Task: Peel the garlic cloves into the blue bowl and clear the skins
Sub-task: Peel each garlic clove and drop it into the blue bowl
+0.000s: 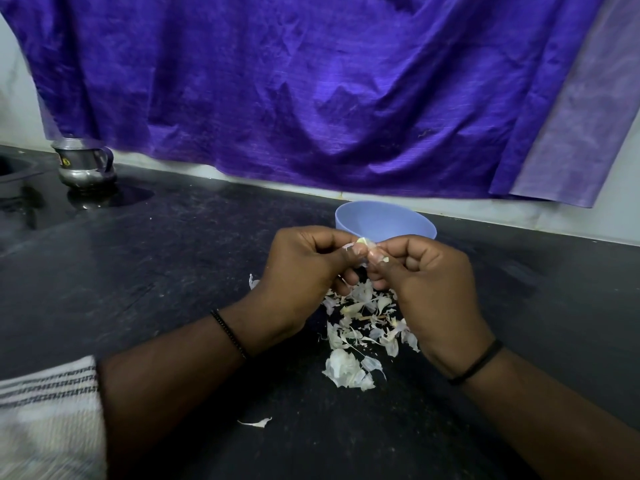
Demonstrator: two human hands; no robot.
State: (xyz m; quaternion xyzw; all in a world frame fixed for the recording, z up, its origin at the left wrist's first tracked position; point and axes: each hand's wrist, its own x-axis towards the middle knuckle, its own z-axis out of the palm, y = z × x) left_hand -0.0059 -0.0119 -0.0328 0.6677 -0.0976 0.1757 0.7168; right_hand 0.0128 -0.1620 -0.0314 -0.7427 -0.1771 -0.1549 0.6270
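My left hand (304, 268) and my right hand (429, 289) meet just in front of the blue bowl (384, 220), fingertips together. Between them they pinch a small garlic clove (363, 242), pale yellow with loose white skin hanging from it. The bowl stands behind the hands near the wall; its inside is hidden from here. Below the hands a pile of white garlic skins (363, 327) lies scattered on the black counter (173, 271). One stray skin (256, 423) lies apart, closer to me.
A steel jug (85, 162) stands at the far left of the counter beside a sink edge (14, 171). A purple cloth (311, 91) hangs on the wall behind. A striped white cloth (48, 414) lies at the lower left.
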